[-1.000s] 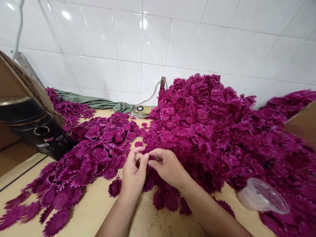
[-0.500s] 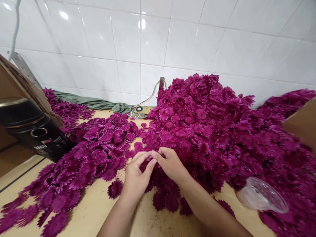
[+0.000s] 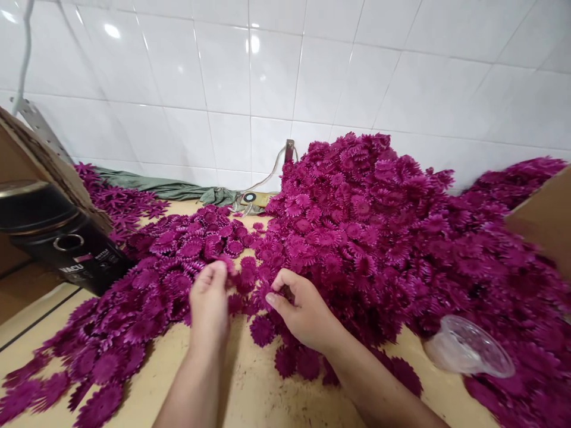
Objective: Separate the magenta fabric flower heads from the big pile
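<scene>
My left hand (image 3: 209, 306) is closed in a pinch on a magenta fabric flower piece (image 3: 227, 263), slightly blurred, over the edge of the left heap of flower pieces (image 3: 147, 276). My right hand (image 3: 306, 306) is at the front of the larger right heap (image 3: 357, 220), its thumb and curled forefinger apart, with nothing visible held between them. Between the hands, a single round flower piece (image 3: 262, 330) with a jagged rim rests on the tan tabletop (image 3: 259, 386).
A black vacuum bottle (image 3: 66, 238) leans at left beside cardboard (image 3: 49, 160). A clear plastic cup (image 3: 470, 348) lies tipped at right. Green cloth (image 3: 169, 187) runs along the white tiled wall (image 3: 227, 71). Another cardboard piece (image 3: 542, 214) stands at far right.
My hands have come apart from where their fingertips met. The left moved left with a flower piece; the right stayed nearly in place, its thumb and forefinger now apart.
</scene>
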Motion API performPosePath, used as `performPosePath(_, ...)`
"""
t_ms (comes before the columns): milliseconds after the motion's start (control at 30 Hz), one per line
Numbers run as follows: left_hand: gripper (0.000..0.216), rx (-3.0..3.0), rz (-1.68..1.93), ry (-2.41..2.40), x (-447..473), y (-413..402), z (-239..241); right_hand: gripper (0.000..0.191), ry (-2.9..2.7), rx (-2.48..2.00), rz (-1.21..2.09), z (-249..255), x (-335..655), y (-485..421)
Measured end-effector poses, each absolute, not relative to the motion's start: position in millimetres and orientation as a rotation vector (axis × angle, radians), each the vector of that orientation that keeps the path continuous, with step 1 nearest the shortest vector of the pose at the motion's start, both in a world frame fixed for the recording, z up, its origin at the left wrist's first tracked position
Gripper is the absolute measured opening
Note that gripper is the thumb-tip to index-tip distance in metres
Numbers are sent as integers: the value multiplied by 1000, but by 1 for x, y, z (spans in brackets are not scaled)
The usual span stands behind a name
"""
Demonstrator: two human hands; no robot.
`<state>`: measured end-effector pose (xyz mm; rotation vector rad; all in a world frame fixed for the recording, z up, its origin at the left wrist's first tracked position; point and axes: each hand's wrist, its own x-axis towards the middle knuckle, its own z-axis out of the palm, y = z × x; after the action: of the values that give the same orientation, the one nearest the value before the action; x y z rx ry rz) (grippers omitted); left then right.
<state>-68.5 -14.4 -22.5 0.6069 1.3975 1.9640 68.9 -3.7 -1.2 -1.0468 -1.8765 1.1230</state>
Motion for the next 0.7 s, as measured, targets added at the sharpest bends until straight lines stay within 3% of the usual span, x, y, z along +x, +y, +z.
performPosePath(100,21,598,1958,1454,-76,-9,-17,3,-1824,-1054,1087,-1,78,1)
performPosePath(267,42,1099,1751,1554,-73,3,-26,5,-1614,-1053,1205,-5,84,18)
performPosePath(433,29,1413,1549,1621,-65,-3,-26,5,-1564,-1048,1211,-10,87,23)
performPosePath(700,17,1504,1517,1435,-33,-20,-11,28,-1668,-1076,1175,-10,88,20)
